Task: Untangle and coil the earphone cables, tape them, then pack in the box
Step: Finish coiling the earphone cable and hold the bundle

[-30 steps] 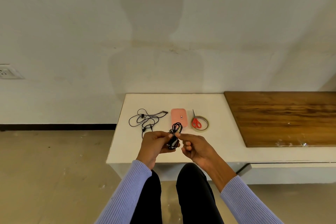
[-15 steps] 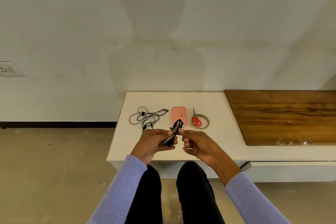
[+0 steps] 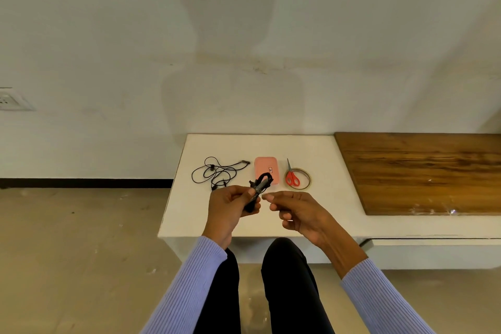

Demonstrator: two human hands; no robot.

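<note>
My left hand [image 3: 230, 207] grips a coiled black earphone bundle [image 3: 260, 186] above the white bench [image 3: 320, 149]; the bundle's middle looks grey, as if wrapped with tape. Just right of it is my right hand [image 3: 295, 211], fingers curled, thumb and forefinger tips together, a small gap from the coil, with nothing visible in it. A second black earphone [image 3: 218, 173] lies tangled on the bench behind my left hand. The closed pink box [image 3: 267, 169] lies flat behind the coil. Red-handled scissors [image 3: 292, 177] rest across a tape roll [image 3: 307, 182] to its right.
A wooden board [image 3: 423, 171] covers the bench's right part. The bench's left edge drops to a bare floor [image 3: 81, 238]. A wall socket [image 3: 10, 99] sits at far left. My knees [image 3: 284, 266] are just below the bench's front edge.
My right hand has let go of the coil and drawn slightly right. The left hand keeps the bundle, now tilted with its loop end pointing up toward the pink box.
</note>
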